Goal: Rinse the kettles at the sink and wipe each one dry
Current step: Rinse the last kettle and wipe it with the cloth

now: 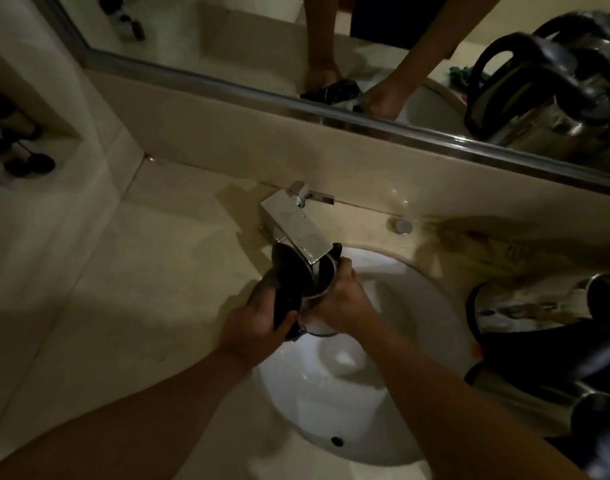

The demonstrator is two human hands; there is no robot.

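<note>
1. We see a steel kettle held over the white sink, tilted with its open mouth directly under the spout of the chrome faucet; its black lid is flipped open toward the left.
2. The left hand grips the kettle's black handle, fingers curled and pressed together around it.
3. The right hand clasps the kettle's body from the right, fingers wrapped close together against the steel, thumb near the rim.
4. We cannot tell whether water runs from the spout; the light is dim.
5. The sink is set into a beige countertop, and a small round chrome button sits on the counter to the right of the faucet.
6. More kettles with steel bodies and black handles stand crowded on the counter at the right edge of the sink.
7. The mirror above the backsplash reflects both forearms and the waiting kettles.
8. Dark small items rest in a wall niche at the far left; we cannot identify them.
</note>
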